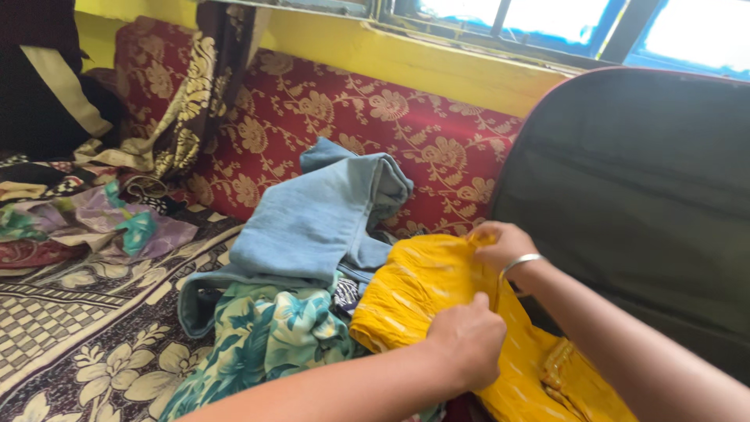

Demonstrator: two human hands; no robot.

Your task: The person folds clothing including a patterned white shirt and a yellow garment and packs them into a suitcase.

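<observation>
While both hands pinch it, the yellow garment (437, 289) lies with its long axis running from upper left down to lower right, just right of the folded jeans (320, 219) — left hand (466, 340) fingers closed on its middle, right hand (500, 244) fingers gripping its top edge. Beneath the jeans spreads a floral bedspread (101, 352), behind them a red patterned cushion (351, 117) under a yellow-framed window — beyond the garment stands a dark suitcase lid (641, 195).

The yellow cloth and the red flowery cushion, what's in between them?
In the head view, folded blue jeans lie between the yellow cloth and the red flowery cushion.
</observation>
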